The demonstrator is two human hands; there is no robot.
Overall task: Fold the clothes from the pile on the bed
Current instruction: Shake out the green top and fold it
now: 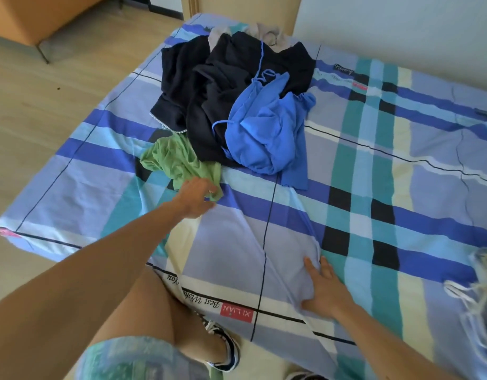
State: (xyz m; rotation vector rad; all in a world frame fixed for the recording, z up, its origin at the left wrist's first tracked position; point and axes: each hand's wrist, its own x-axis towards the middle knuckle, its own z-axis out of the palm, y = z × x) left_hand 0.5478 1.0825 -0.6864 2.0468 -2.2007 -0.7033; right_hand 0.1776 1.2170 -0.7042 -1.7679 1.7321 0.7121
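- Right hand (323, 289), nearest the lens, lies flat and open on the blue, teal and cream plaid bedsheet (374, 187), fingers spread, holding nothing; it looks like a brace or a smoothing press.
- Left hand (194, 197) reaches out to the crumpled green thin-fabric garment (179, 160), fingers curled onto its near edge; whether the cloth is actually pinched, I cannot tell.
- Green garment sits at the near-left foot of the pile, partly tucked under the black clothes (209, 86). Judged light, limp, no stiffness; it should drag free easily but will come out bunched. Best hold: a hem or shoulder seam, then shake out and lay flat on the bare sheet in front.
- Bright blue strappy top (264, 127) rests over the black clothes, thin cords trailing; cords could snag neighbours when pulled.
- Beige cloth (267, 32) shows at the far end of the pile.
- Pale wooden floor (44, 119) lies beyond the bed's left edge.
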